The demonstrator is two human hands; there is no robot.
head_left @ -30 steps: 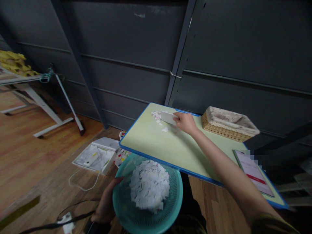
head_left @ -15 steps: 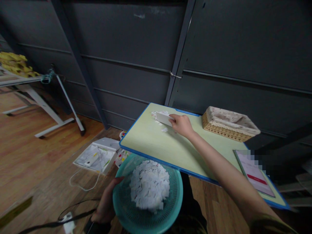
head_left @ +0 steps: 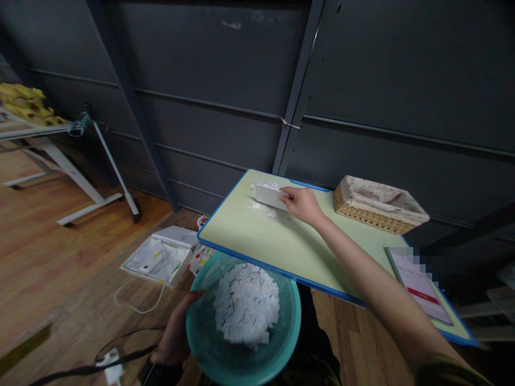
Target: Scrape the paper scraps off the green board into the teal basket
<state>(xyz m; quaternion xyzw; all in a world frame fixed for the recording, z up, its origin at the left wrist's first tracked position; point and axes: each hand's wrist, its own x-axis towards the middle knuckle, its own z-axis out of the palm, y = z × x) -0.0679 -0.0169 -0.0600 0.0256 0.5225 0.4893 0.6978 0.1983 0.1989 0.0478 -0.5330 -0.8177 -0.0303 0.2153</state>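
My right hand [head_left: 303, 205] pinches one end of a flat white card [head_left: 269, 196], held on edge over the pale yellow tabletop [head_left: 241, 233] with blue trim. Small white paper scraps [head_left: 272, 213] lie on the tabletop on both sides of the card. Below the table's near edge, my left hand [head_left: 176, 333] grips the left rim of a teal plastic colander [head_left: 293, 332]. Its fingers are mostly hidden; the thumb lies over the rim. Inside the colander is a heap of white paper pieces [head_left: 247, 305].
A fabric-lined wicker basket [head_left: 372, 217] stands at the table's back right, and a flat tablet-like panel [head_left: 422, 292] lies at its right end. On the floor at left are an open white box [head_left: 139, 260], cables and a power strip [head_left: 112, 367]. A dark wall stands behind.
The card has shifted slightly left and appears a little raised, showing more scraps on its near side. My left hand and the colander stay nearly in place.
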